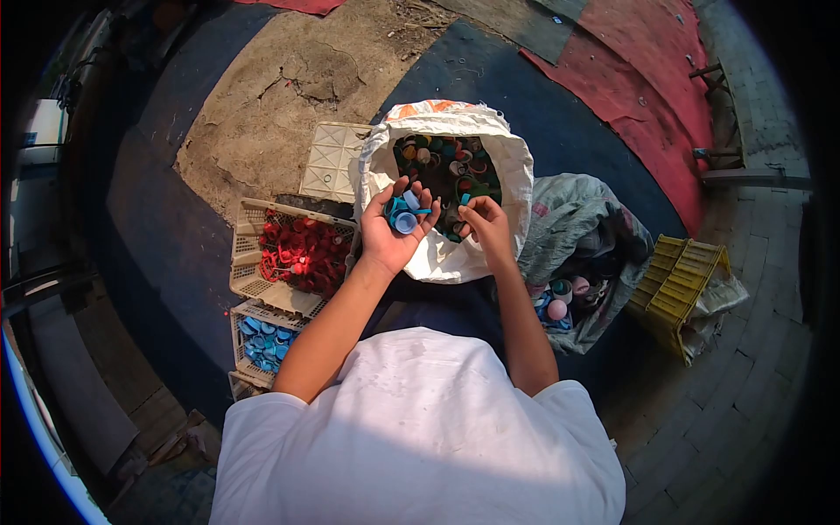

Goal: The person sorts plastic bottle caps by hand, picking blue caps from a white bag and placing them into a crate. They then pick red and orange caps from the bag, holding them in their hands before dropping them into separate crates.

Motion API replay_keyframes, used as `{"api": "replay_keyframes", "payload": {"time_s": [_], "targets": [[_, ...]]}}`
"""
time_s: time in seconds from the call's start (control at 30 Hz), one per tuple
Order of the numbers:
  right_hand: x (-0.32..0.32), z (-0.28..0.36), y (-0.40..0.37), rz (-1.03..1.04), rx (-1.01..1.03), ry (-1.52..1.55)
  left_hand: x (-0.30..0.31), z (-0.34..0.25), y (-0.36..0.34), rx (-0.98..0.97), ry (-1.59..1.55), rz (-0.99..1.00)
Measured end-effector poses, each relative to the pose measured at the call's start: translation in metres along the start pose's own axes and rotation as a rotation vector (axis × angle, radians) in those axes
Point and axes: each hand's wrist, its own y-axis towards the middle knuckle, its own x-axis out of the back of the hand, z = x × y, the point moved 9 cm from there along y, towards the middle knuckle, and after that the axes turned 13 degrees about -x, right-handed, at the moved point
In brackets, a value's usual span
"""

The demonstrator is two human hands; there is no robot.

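Note:
My left hand point(385, 243) is turned palm up at the left side of the white woven sack point(520, 179), its fingers cupped around several blue plastic caps point(404, 222). At the sack's mouth, my right hand point(492, 226) pinches a small teal plastic cap point(465, 199) between thumb and fingertips, close to the left hand. Inside the sack lie mixed plastic caps point(459, 166) in green, orange, white and dark colours. The sack's rim is rolled outward. Part of its contents is hidden behind my hands.
To the left stand a crate of red caps point(302, 254) and a crate of blue caps point(265, 344). A grey-green sack point(569, 206) with mixed caps sits at the right, beside a yellow crate point(669, 284). A cream plastic panel point(332, 162) lies behind the red caps.

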Motion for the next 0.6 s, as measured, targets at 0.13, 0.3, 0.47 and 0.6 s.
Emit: {"api": "replay_keyframes", "payload": {"time_s": [0.13,0.3,0.47,0.6], "targets": [[-0.028,0.043,-0.030,-0.032,0.294,-0.123,-0.004,-0.001,0.001,-0.045,0.064,0.024],[-0.087,0.102,-0.085,-0.037,0.497,-0.561,-0.004,0.002,0.000,-0.029,0.064,0.022],[-0.132,0.102,-0.103,0.133,0.803,-0.796,-0.005,0.005,0.000,0.003,0.007,-0.004],[-0.103,0.103,-0.082,0.073,0.640,-0.639,0.004,-0.002,0.005,-0.049,0.012,-0.076]]}}
